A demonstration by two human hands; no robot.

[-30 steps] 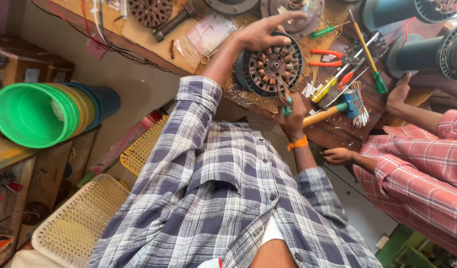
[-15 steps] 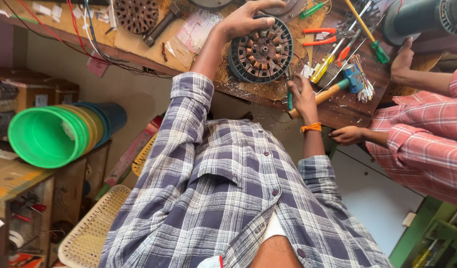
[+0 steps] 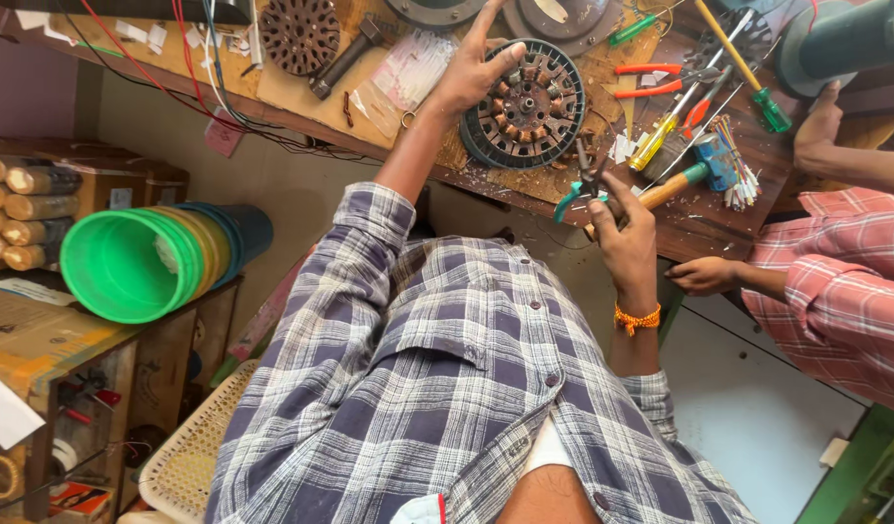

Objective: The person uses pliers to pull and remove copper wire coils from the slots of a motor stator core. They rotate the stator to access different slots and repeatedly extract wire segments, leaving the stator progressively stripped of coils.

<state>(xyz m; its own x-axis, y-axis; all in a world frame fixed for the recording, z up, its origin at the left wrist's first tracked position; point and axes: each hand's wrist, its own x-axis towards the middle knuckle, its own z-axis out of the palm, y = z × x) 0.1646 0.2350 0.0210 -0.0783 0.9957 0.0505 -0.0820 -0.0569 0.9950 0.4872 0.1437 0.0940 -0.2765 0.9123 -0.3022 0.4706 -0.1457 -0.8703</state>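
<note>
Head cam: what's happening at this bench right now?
A person in a plaid shirt works at a cluttered wooden workbench. The left hand rests on the rim of a round wound motor stator. The right hand holds teal-handled pliers just below it. Screwdrivers and a hammer lie to the right. A second person's hand, sleeve in red check, grips the bench edge.

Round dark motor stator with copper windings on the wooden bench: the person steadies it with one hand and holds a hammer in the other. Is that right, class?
Not quite. The head view shows the left hand on the round dark motor stator, but the right hand holds teal-handled pliers, not a hammer.
</note>
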